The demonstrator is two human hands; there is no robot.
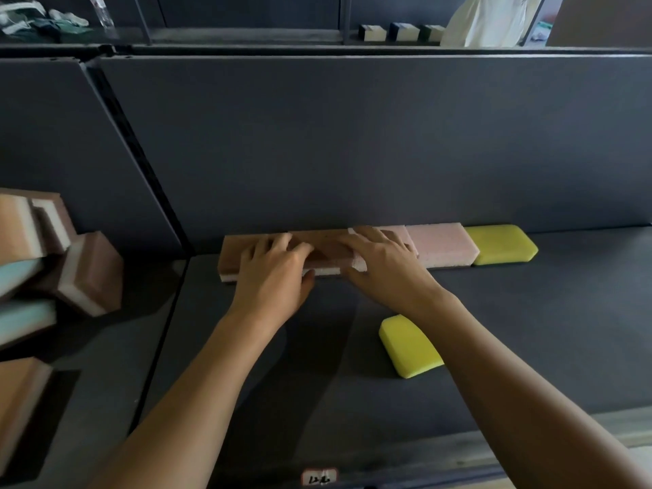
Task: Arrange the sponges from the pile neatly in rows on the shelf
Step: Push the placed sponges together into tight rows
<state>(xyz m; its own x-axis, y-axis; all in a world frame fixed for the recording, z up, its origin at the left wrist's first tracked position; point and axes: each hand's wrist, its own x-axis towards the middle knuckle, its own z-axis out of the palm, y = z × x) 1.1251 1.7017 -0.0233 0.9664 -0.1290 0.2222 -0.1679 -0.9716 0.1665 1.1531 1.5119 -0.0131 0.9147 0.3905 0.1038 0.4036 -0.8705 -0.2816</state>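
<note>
Head view: two yellow sponges (409, 345), one pink sponge (441, 243), two hands (275, 266)

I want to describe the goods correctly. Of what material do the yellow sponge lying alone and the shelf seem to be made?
The yellow sponge looks like soft foam: matte, finely porous surface, rounded corners. The shelf looks like dark grey painted metal or laminate, smooth and matte; which of the two cannot be told.

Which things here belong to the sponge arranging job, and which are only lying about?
Belong to the job:
- row of sponges against the back panel, under left hand and right hand
- loose yellow sponge on the shelf
- sponge pile at left

Lying about:
- clothes heap behind the panel
- three small blocks on the far shelf
- label on the shelf edge
</note>
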